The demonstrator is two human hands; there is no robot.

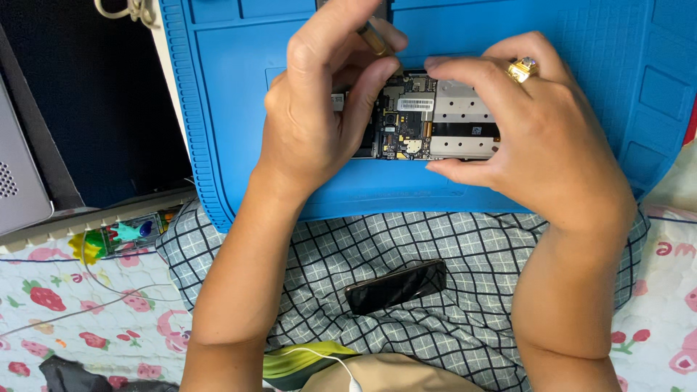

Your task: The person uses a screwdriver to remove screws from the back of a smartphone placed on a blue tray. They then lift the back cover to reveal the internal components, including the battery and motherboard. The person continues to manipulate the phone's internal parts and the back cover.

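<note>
An opened phone (428, 120) lies on a blue work mat (239, 87), its circuit board and metal shield plates exposed. My left hand (319, 109) grips a thin tool with a brass-coloured collar (375, 40), its tip down at the phone's upper left corner. My right hand (537, 123), with a gold ring on one finger, clasps the phone's right half between thumb and fingers. The phone's right end is hidden under that hand.
A black phone (396, 286) lies on checked grey fabric (435, 254) on my lap. A white cable (319, 356) runs below it. A floral sheet (94, 305) is at the left, a dark cabinet (94, 101) above it, and a small colourful toy (131, 232).
</note>
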